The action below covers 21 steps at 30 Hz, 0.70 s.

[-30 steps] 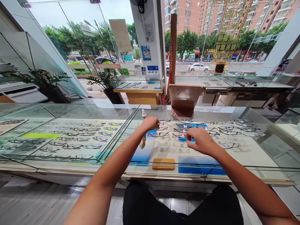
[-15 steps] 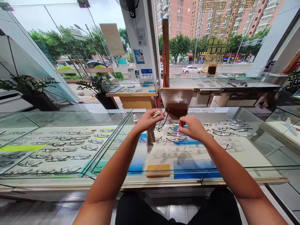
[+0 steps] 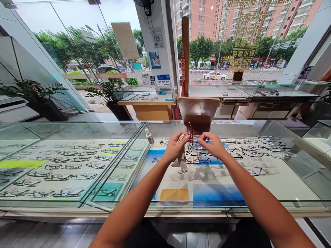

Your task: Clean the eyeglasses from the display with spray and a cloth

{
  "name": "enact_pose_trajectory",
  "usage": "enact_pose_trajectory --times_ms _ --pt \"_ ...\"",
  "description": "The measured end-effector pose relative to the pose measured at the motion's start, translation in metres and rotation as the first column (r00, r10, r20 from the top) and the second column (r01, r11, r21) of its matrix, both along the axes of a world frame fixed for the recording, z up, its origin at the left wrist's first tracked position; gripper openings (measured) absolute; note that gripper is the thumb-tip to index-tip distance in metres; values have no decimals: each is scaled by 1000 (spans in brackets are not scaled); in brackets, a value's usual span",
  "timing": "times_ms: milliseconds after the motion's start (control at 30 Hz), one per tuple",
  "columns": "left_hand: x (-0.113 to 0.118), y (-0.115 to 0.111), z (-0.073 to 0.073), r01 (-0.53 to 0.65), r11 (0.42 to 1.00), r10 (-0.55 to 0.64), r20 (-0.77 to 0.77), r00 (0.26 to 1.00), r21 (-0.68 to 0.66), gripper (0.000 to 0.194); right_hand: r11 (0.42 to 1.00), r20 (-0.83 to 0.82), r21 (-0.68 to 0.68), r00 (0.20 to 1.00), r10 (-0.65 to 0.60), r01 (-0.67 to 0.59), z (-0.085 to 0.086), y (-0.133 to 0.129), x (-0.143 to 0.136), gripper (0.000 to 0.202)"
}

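Dark thin-rimmed eyeglasses (image 3: 190,126), held with a limp beige cloth (image 3: 182,162) in the left hand (image 3: 174,146), now sit within reach of the right hand (image 3: 213,144), closer at three o'clock, grip unclear.

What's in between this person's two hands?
In the head view, a pair of glasses stands on edge between the left hand, which holds it, and the right hand. Whether the right fingertips touch it, I can't tell.
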State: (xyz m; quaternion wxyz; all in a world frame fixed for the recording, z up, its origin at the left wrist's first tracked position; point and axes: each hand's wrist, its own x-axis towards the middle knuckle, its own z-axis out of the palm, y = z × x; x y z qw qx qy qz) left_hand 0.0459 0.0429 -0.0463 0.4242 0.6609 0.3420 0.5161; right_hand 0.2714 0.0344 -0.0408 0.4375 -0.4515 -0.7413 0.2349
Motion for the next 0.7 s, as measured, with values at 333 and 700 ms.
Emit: enact_pose_trajectory --times_ms 333,700 --pt "7 0 -14 -30 995 32 -14 999 94 35 987 -389 -98 918 80 -128 -13 -2 -17 37" --pt "7 0 -13 -6 996 10 -37 999 90 31 984 -402 -102 911 93 -146 -18 1 -17 43"
